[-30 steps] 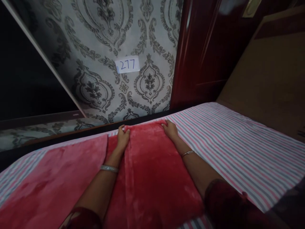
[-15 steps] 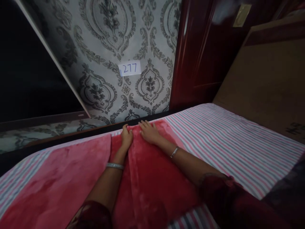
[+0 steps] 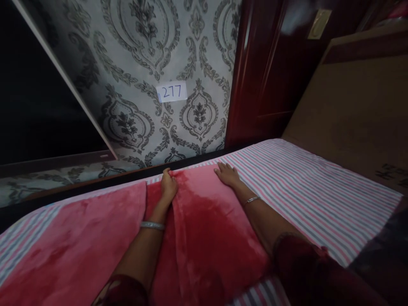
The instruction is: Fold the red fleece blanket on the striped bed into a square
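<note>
A red and pink plush blanket (image 3: 210,221), partly folded, lies on a striped sheet (image 3: 296,182). My left hand (image 3: 168,186) is closed on the far end of the blanket's folded edge, near the middle. Farther right, my right hand (image 3: 227,174) lies flat with fingers spread on the blanket's far right corner, beside the stripes. Between the hands the nap shows a lighter pink band. To the left, another layer of the blanket (image 3: 95,229) spreads out, with a darker red gap between it and the fold.
Behind the bed runs a dark ledge (image 3: 134,173) against patterned wallpaper (image 3: 137,85) with a paper marked 277 (image 3: 172,91). A large dark screen (image 3: 41,93) stands at left. At right are a dark red door (image 3: 264,76) and a large cardboard box (image 3: 357,102).
My right hand has slid right across the blanket to its right corner, leaving a lighter pink streak in the pile. My left hand keeps its hold on the fold.
</note>
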`<state>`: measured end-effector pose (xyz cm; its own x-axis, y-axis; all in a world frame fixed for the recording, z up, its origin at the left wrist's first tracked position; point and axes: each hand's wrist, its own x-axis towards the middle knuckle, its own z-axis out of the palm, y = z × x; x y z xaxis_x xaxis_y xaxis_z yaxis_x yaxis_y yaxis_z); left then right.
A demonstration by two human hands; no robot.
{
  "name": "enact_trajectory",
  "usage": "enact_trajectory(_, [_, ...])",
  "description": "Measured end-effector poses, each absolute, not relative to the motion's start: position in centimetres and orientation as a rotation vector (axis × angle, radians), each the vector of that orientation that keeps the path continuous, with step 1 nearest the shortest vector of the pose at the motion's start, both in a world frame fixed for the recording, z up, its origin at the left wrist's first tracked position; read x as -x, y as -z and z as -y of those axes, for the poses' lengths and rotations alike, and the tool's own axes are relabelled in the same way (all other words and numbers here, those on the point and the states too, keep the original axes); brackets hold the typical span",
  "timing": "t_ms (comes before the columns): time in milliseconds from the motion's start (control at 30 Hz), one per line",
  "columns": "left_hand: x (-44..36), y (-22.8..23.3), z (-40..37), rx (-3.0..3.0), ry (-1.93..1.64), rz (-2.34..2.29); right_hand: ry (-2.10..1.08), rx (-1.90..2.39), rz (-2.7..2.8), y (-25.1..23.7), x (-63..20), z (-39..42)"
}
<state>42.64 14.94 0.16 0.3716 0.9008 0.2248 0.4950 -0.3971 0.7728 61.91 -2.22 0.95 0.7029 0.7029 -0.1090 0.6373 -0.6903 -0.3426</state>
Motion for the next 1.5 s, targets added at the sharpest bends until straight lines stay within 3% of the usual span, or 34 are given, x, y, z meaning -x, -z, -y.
enact_trajectory(200, [-42.0, -0.8, -15.2, -1.961, -0.834, -1.244, -0.213, 2.622, 1.039, -2.8, -61.0, 5.1])
enact_trajectory(467, [-41.1, -2.7, -15.1, -2.015, -0.786, -1.259, -0.159, 2.383, 1.617, -5.4, -52.0, 2.6])
enact_trajectory(633, [-40.2, -2.9, -13.7, -2.352, -0.781, -1.106, -0.167, 2.323, 1.699, -4.4, -49.7, -1.3])
enact_trajectory(867, [-39.4, 0.8, -12.2, -2.651, -0.485, -0.995, -0.109, 2.312, 1.787, -1.4, -50.9, -3.0])
enact_trajectory(1233, [-39.8, 0.5, -12.5, -2.708, -0.373, -1.001, -0.314, 2.690, 1.117, -0.8, -63.1, 7.0])
enact_trajectory(1367, [-39.8, -0.6, -12.7, -2.671, -0.347, -0.993, -0.200, 2.674, 1.040, -2.1, -61.9, 10.5])
enact_trajectory(1500, [-39.3, -2.4, -11.6, -2.652, -0.343, -1.023, -0.090, 2.530, 1.350, -4.3, -55.8, 10.8])
